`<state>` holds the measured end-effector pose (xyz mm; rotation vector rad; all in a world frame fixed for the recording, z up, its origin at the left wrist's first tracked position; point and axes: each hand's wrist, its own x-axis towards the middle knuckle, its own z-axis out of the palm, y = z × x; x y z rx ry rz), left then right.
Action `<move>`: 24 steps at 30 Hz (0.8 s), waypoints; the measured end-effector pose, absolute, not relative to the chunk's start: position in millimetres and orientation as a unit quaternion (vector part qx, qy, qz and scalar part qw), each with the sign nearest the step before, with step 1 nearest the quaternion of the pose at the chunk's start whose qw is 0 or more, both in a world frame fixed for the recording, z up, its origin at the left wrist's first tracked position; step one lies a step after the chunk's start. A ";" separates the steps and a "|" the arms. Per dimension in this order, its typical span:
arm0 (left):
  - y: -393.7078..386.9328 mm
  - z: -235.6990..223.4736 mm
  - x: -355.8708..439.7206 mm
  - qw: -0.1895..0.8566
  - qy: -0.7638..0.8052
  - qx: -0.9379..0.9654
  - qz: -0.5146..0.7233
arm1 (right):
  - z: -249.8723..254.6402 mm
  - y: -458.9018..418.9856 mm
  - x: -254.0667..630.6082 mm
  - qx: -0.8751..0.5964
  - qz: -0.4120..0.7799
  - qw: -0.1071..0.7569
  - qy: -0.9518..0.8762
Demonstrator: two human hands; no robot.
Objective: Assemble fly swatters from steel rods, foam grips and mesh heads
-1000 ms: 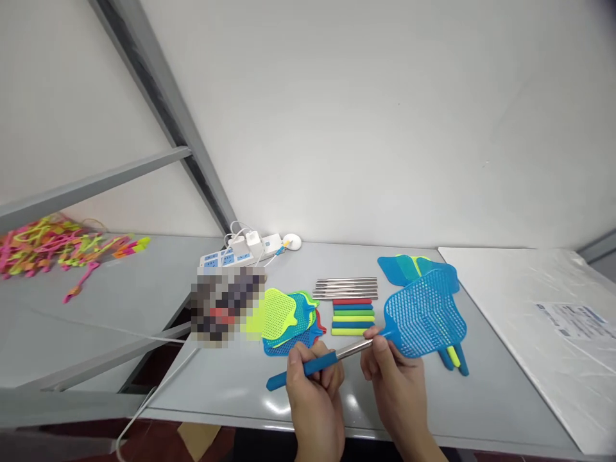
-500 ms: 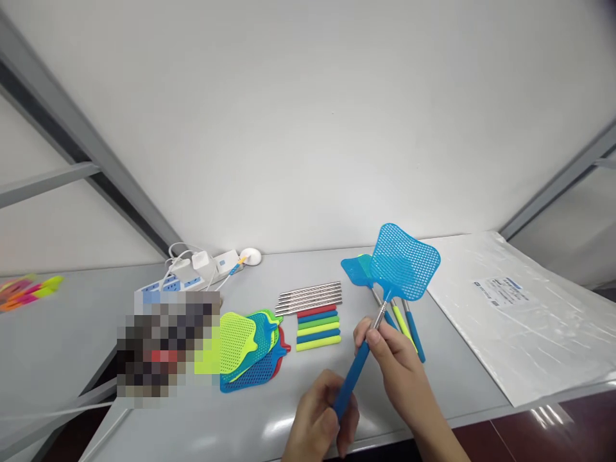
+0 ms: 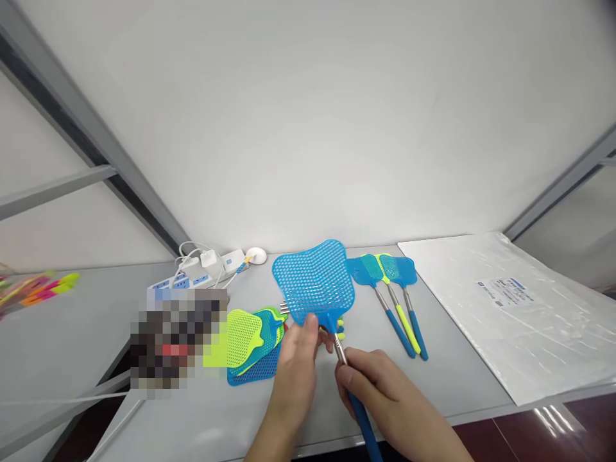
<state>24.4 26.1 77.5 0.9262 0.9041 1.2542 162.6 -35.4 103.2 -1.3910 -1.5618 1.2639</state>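
Observation:
A blue fly swatter (image 3: pixel 315 282) is held up at a slant, its perforated head toward the wall. My right hand (image 3: pixel 373 391) is closed around it where the metal rod (image 3: pixel 341 350) meets the blue grip (image 3: pixel 363 427). At the lower edge of the head is my left hand (image 3: pixel 298 359), fingers apart; one digit overlaps the edge, though firm contact cannot be made out. Partly hidden behind the head and left hand are metal rods (image 3: pixel 283 308) and coloured grips (image 3: pixel 341 330). Loose swatter heads (image 3: pixel 243 337) in yellow-green, teal and blue are stacked left of my left hand.
Three assembled fly swatters (image 3: pixel 402 317) lie to the right on the grey table (image 3: pixel 457 385). Beyond them is a large white plastic-wrapped package (image 3: pixel 543 327). A power strip (image 3: pixel 192 279) with chargers and cables stands back left, behind a pixelated area.
The swatter has shifted left and lower, now covering much of the rods and grips. My left hand has left the grip's bottom end and moved up to the head; my right hand has moved lower.

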 end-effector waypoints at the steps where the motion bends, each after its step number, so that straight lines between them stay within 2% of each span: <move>1: 28.6 77.0 27.1 0.612 0.417 0.372 0.560 | 100.9 -35.0 159.9 -0.542 0.485 0.340 -0.596; 4: 39.6 74.1 34.8 0.582 0.449 0.305 0.605 | 94.2 -34.7 153.5 -0.568 0.466 0.341 -0.587; 7: 53.5 71.9 40.9 0.575 0.452 0.327 0.599 | 88.3 -37.8 153.9 -0.619 0.379 0.332 -0.602; 12: 50.1 69.2 47.5 0.624 0.396 0.473 0.480 | 73.6 -35.5 187.3 -0.719 0.254 0.321 -0.562; 15: 35.5 61.7 45.6 0.622 0.370 0.577 0.378 | 59.7 -20.2 224.2 -0.812 0.163 0.254 -0.499; 18: 25.1 48.3 35.5 0.572 0.417 0.592 0.385 | 45.8 -1.3 256.0 -0.859 0.123 0.172 -0.467; 24: 6.2 28.5 2.7 0.417 0.487 0.591 0.489 | 30.1 15.4 276.1 -0.869 0.108 0.119 -0.467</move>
